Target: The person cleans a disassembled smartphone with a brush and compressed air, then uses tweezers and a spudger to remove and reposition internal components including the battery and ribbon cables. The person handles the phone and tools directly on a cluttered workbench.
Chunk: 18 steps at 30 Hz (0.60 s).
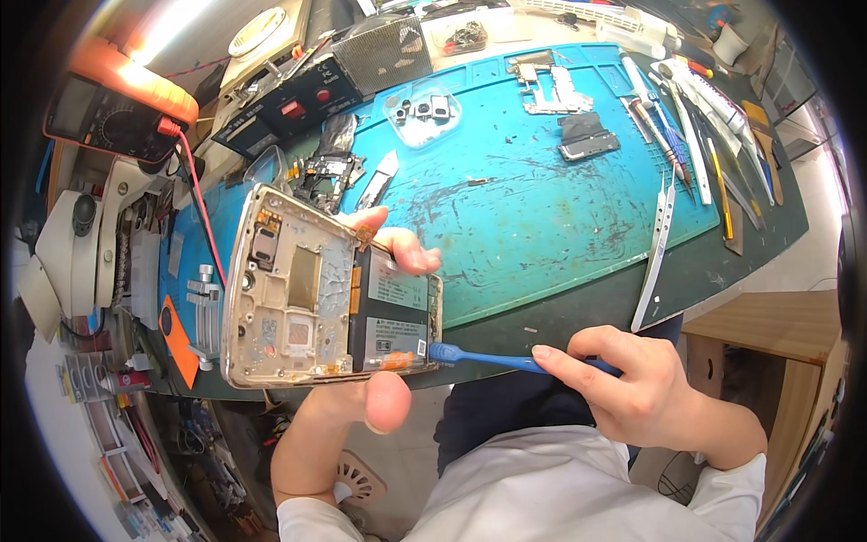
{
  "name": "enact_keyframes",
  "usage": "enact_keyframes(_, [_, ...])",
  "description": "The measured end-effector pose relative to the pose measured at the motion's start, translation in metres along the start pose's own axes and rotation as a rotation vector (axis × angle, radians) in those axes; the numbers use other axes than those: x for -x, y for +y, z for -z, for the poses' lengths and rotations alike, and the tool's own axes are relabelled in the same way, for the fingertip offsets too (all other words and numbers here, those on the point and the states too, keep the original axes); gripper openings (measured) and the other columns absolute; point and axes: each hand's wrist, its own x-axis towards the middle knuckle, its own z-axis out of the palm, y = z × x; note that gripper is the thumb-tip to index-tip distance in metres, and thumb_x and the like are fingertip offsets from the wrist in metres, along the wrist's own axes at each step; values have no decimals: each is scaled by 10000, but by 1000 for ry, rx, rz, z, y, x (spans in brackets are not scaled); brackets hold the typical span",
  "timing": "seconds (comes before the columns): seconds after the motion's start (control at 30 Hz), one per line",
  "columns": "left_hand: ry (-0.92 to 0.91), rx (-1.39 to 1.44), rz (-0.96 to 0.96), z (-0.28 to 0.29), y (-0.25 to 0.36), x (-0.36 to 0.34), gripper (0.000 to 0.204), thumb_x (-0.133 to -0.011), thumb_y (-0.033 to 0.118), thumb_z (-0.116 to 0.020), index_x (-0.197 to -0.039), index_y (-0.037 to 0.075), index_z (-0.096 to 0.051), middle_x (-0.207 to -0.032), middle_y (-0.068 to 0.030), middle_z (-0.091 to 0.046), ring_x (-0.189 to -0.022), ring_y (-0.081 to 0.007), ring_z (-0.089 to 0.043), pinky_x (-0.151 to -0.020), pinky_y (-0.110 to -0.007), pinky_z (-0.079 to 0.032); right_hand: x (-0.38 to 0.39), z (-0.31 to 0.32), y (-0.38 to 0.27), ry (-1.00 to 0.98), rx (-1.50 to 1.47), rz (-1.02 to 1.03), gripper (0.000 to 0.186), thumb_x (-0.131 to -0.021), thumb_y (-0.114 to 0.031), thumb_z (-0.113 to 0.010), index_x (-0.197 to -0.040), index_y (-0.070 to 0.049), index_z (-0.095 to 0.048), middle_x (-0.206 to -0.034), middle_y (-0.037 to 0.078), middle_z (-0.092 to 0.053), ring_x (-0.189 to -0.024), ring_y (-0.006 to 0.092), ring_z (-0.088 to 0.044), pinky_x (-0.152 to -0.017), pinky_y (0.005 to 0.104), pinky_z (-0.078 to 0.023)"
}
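Note:
My left hand [388, 405] is closed round an opened phone housing [325, 312], thumb at the near edge and fingers round the far edge. The housing is tilted, its inside facing up, with a black battery [390, 330] in its right part. An orange flex cable [397, 360] shows at the battery's near edge. In my right hand [637, 384] is a blue toothbrush [488, 359], gripped by the handle. Its head meets the housing's near right corner; whether the bristles press on it I cannot tell.
Beyond the housing lies a blue work mat [542, 244] with a plastic tub [424, 116] of small parts, a metal phone plate [555, 88] and a black module [587, 137]. Tweezers [657, 244] and several tools lie right. An orange multimeter [122, 104] stands left.

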Motion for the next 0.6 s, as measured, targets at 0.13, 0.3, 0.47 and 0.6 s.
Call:
enact_keyframes(0.13, [28,-9,61,0,6,-1,1477,-488,801,-908,-1631,67,-326,-1216,-95,-546,-1205,-251,-581,-1166,-475,-474,-11,11,6,22,-4,-2,595,-694,21,-717,-1276,-92,-770,-985,50,-673,-696,183,-667,-534,303,-530])
enact_keyframes(0.3, [-133,-69,-69,12,0,-4,1456,-516,799,-903,-1636,76,-317,-1219,-98,-545,-1198,-249,-582,-1172,-489,-470,-10,10,5,-23,-52,7,595,-696,31,-720,-1275,-99,-770,-960,43,-672,-676,177,-656,-519,305,-520])
enact_keyframes(0.47, [-115,-16,-60,11,1,-4,1432,-534,732,-942,-1610,17,-323,-1243,-109,-584,-1203,-249,-594,-1139,-465,-473,-11,6,7,12,-31,17,600,-691,52,-721,-1265,-114,-778,-954,38,-669,-672,177,-664,-515,302,-521])
enact_keyframes(0.6, [-119,-13,-82,15,-3,-3,1427,-529,700,-957,-1593,-15,-329,-1259,-114,-607,-1212,-248,-605,-1116,-442,-480,-14,15,8,-6,-63,-4,585,-701,54,-719,-1259,-110,-781,-954,40,-670,-678,180,-667,-529,300,-524])
